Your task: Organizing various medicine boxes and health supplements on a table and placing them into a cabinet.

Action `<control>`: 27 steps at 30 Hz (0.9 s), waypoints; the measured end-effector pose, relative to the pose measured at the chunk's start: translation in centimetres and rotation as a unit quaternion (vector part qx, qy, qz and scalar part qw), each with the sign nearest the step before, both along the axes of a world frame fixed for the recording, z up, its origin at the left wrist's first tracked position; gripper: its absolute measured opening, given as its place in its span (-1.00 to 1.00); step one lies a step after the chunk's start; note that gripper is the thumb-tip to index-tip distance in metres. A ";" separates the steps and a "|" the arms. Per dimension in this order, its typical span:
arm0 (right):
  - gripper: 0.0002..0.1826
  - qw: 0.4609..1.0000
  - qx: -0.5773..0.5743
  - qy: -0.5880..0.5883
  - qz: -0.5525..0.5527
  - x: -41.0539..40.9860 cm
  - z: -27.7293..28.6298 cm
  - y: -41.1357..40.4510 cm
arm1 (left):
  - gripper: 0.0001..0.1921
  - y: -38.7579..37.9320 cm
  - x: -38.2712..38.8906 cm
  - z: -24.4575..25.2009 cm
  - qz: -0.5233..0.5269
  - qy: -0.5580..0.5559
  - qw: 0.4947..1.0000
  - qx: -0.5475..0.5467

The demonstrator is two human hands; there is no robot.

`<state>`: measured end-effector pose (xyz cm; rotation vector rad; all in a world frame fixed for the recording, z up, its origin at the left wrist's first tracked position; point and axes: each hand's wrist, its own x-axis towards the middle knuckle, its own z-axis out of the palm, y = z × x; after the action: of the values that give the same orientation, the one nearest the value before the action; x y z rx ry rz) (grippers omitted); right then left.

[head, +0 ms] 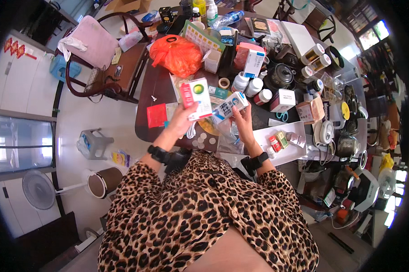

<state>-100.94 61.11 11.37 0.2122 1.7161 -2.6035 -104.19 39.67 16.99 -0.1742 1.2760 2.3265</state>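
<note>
My left hand (181,120) grips a red and white medicine box (199,98) with a green round picture on its front. In my right hand (242,120) is a smaller white and blue carton (227,108), tilted, its lower left end close to the red and white box. Both are held above the dark table's near edge. Beneath them lie a clear plastic bag (230,141), a coiled white cable (191,130) and several coins (201,139). A white tray (294,154) with a small red bottle (275,144) and small boxes stands right of my right hand.
White pill bottles (254,87), a tape roll (224,83) and a dark teapot (281,75) stand beyond my hands. An orange plastic bag (176,55) lies far left, a red packet (156,115) nearer. Teal scissors (282,116) lie behind the tray. A wooden chair (131,68) stands left.
</note>
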 end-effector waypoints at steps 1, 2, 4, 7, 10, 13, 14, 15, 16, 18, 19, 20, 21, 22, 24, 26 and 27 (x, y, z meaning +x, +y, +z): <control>-0.47 1.000 0.000 -0.003 -0.005 -0.4 -0.4 0.0 | -0.64 -1.4 0.2 0.4 0.011 0.004 1.000 -0.001; -0.46 1.000 -0.001 0.001 0.000 -0.8 -0.7 0.0 | -0.64 -2.9 0.8 0.7 0.016 -0.013 1.000 0.002; -0.46 1.000 -0.002 0.002 0.001 -1.7 -1.1 -0.4 | -0.64 -6.6 2.1 0.6 0.018 -0.044 0.999 0.000; -0.43 1.000 -0.023 -0.002 0.016 -3.3 -2.1 -1.1 | -0.62 -11.6 5.4 -0.2 0.054 -0.113 0.992 -0.025; -0.40 0.998 -0.065 0.014 0.008 -4.9 -2.0 -1.8 | -0.58 -15.2 9.0 -1.7 0.101 -0.180 0.978 -0.023; -0.37 0.998 -0.009 0.066 0.003 -7.3 -1.7 -2.5 | -0.55 -17.1 11.9 -2.4 0.131 -0.219 0.967 0.028; -0.38 0.996 -0.005 0.089 -0.005 -8.0 -1.2 -3.0 | -0.52 -17.6 12.4 -3.0 0.138 -0.227 0.964 0.028; -0.39 0.996 0.002 0.086 -0.021 -8.9 -1.1 -3.3 | -0.52 -17.8 12.6 -3.1 0.140 -0.228 0.963 0.026; -0.39 0.995 0.011 0.090 -0.031 -9.6 -1.0 -3.5 | -0.51 -17.9 12.7 -3.2 0.153 -0.237 0.959 0.025; -0.39 0.997 0.034 0.067 -0.035 -10.6 -0.3 -3.7 | -0.49 -18.1 12.3 -3.0 0.172 -0.237 0.956 0.027; -0.35 0.991 0.065 0.103 -0.053 -11.2 -0.9 -3.8 | -0.49 -18.0 11.9 -2.8 0.175 -0.238 0.955 0.027; -0.33 0.985 0.101 0.125 -0.063 -11.6 -0.9 -3.7 | -0.49 -17.9 11.4 -2.6 0.183 -0.231 0.955 0.011; -0.30 0.978 0.134 0.148 -0.067 -11.8 -0.4 -4.0 | -0.49 -18.1 11.3 -2.3 0.197 -0.224 0.954 -0.006; -0.25 0.963 0.216 0.146 -0.070 -11.8 0.2 -3.9 | -0.50 -18.5 11.0 -2.5 0.186 -0.216 0.958 -0.010; -0.19 0.947 0.271 0.154 -0.077 -11.7 1.6 -3.6 | -0.51 -18.9 10.2 -2.6 0.162 -0.209 0.964 -0.032; -0.15 0.936 0.308 0.157 -0.070 -11.4 2.3 -2.7 | -0.54 -18.5 9.4 -2.1 0.119 -0.188 0.973 -0.061; -0.15 0.922 0.358 0.138 -0.057 -11.0 2.7 -2.4 | -0.54 -18.7 9.1 -2.1 0.121 -0.191 0.972 -0.062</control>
<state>-111.91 58.71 14.12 -0.0644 2.7701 -2.0100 -95.06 21.01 14.94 -0.8185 1.2551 2.2573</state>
